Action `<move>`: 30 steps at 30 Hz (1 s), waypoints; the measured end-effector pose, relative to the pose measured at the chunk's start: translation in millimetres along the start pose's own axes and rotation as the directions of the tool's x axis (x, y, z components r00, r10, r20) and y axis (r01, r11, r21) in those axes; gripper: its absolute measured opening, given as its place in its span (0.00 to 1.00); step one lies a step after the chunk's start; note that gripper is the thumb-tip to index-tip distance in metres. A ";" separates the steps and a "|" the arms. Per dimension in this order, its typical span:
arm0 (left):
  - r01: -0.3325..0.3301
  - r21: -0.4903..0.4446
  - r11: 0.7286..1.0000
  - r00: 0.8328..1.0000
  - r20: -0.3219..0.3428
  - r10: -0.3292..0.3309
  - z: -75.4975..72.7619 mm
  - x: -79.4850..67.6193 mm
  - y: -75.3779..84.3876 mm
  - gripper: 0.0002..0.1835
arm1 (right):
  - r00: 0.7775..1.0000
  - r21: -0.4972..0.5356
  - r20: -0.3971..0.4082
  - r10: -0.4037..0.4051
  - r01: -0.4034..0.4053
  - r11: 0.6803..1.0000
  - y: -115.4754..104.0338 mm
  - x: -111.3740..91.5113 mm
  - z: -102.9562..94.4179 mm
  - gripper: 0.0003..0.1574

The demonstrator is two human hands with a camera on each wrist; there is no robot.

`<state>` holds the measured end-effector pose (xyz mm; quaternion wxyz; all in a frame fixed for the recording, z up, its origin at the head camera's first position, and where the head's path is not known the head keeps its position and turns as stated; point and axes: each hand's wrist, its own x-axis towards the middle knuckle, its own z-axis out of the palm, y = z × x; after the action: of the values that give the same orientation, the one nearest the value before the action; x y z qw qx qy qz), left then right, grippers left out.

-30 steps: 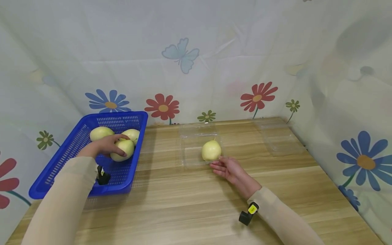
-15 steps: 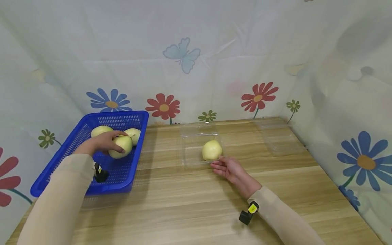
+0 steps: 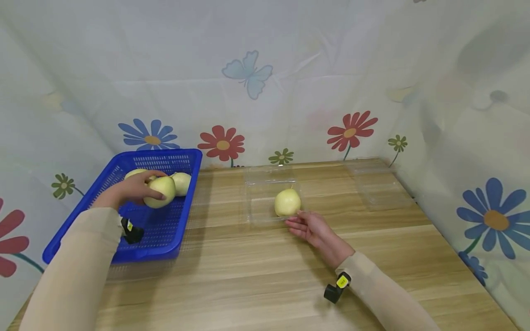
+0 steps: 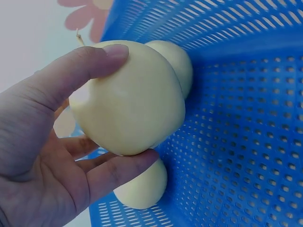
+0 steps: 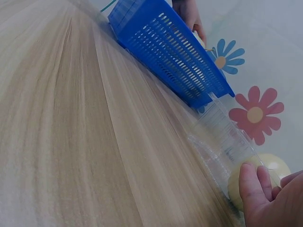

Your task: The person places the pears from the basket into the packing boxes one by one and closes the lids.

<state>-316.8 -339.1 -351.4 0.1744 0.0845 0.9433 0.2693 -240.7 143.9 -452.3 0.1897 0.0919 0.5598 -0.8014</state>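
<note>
My left hand (image 3: 130, 188) grips a round, pale yellow pear (image 3: 162, 193) over the blue plastic basket (image 3: 181, 230). In the left wrist view, the thumb lies across the pear's upper side and the fingers curl beneath it. Two more pears show in the basket, one pear (image 3: 182, 183) at the right and another pear (image 3: 136, 173) partly behind the hand. My right hand (image 3: 312, 232) pinches the front right corner of a clear plastic container (image 3: 260, 209). Inside that container, at its right side, sits a single pear (image 3: 287, 202) with its stem up.
A second clear plastic container (image 3: 378, 186) lies at the back right of the wooden table (image 3: 248, 280). A white cloth (image 3: 314, 115) printed with flowers hangs behind the table and along both sides.
My left hand has lifted the pear slightly and shifted it a little to the left and back, away from the pear at the right. My right hand has stayed at the container's corner.
</note>
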 end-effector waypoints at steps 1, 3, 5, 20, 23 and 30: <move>0.003 -0.001 1.000 1.000 -0.013 -0.003 -1.1 -0.1 -0.1 0.43 | 1.000 0.001 -0.001 -0.001 0.001 1.000 -0.1 0.0 -0.2 0.12; 0.010 -0.023 1.000 0.999 -0.031 -0.011 -3.5 -0.9 -0.2 0.43 | 1.000 0.004 -0.002 -0.003 0.003 1.000 -0.6 -0.1 -0.5 0.12; 0.019 -0.035 0.999 0.999 -0.043 -0.020 -5.9 -2.1 -0.9 0.45 | 1.000 0.006 -0.003 -0.006 0.006 1.000 -0.8 -0.2 -0.7 0.12; 0.034 -0.231 0.972 0.997 -0.061 -0.050 -14.3 -8.7 2.2 0.49 | 1.000 0.018 -0.001 -0.004 0.004 1.000 1.1 -1.4 -0.5 0.12; 0.035 -0.260 0.965 0.995 -0.077 -0.057 -17.4 -9.5 7.6 0.50 | 1.000 0.019 0.001 -0.005 0.005 1.000 1.3 -1.1 -1.0 0.12; 0.024 -0.315 0.949 0.991 -0.118 -0.065 -23.7 -8.8 23.8 0.51 | 1.000 0.015 0.001 -0.005 0.004 1.000 1.0 -1.3 -0.5 0.13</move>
<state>-316.0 -332.7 -317.2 0.1313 0.0171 0.8995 0.4164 -239.2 144.3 -452.9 0.1874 0.0918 0.5539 -0.8060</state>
